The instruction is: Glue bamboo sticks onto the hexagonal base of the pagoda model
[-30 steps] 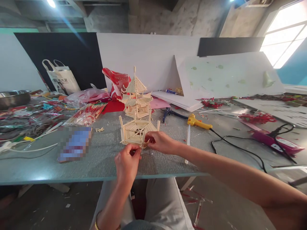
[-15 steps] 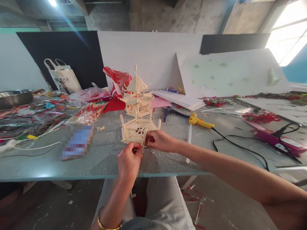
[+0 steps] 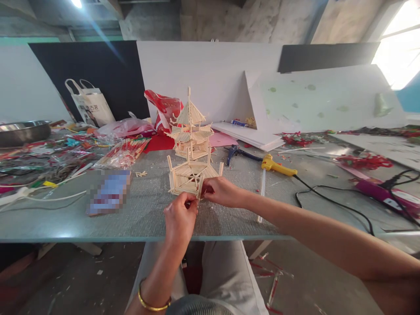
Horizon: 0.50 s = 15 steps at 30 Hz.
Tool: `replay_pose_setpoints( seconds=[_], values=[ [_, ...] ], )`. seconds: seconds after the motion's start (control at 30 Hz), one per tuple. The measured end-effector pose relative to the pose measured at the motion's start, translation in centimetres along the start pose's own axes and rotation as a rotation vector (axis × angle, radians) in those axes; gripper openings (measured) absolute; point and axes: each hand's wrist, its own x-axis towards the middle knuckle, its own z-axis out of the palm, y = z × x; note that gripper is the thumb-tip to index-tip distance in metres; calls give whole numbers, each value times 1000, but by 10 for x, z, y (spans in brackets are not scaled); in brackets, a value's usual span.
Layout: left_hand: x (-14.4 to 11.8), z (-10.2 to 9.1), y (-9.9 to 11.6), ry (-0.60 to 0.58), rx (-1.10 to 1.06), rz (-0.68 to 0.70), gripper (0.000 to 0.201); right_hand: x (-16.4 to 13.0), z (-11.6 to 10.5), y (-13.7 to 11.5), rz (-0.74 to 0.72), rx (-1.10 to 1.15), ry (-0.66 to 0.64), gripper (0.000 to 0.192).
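A hexagonal base built of thin wooden sticks (image 3: 185, 179) rests on the table, with short posts rising at its corners. My left hand (image 3: 181, 214) pinches at its near corner, thumb and fingers pressed together. Just right of it, my right hand (image 3: 220, 191) is closed on the same corner, by the near post. Both hands' fingertips almost meet there, and the exact bit of stick between them is hidden. Directly behind stands a tiered stick pagoda (image 3: 190, 127) with a pointed roof. To the right lies a yellow and blue hot glue gun (image 3: 278, 166).
A clear glue stick (image 3: 261, 197) lies right of my hands. The gun's black cord (image 3: 334, 205) curves toward a purple box (image 3: 389, 197). A phone (image 3: 110, 192) and loose stick pieces (image 3: 141, 174) are left. Plastic-wrapped supplies (image 3: 123, 153) and white boards (image 3: 249, 135) lie farther back.
The whole view has shifted slightly, so things appear a little farther right. Both hands stay closed at the same near corner of the stick base.
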Motion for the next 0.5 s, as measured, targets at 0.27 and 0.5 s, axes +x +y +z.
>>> replay_pose_setpoints(
  seconds=[0.27,0.5],
  values=[
    [2,1,-2,-14,-10,30,5,1,1,4,-24,-32,12,24],
    [1,1,-2,-7,-1,41,7,0,0,4,-50,-25,8,24]
  ],
)
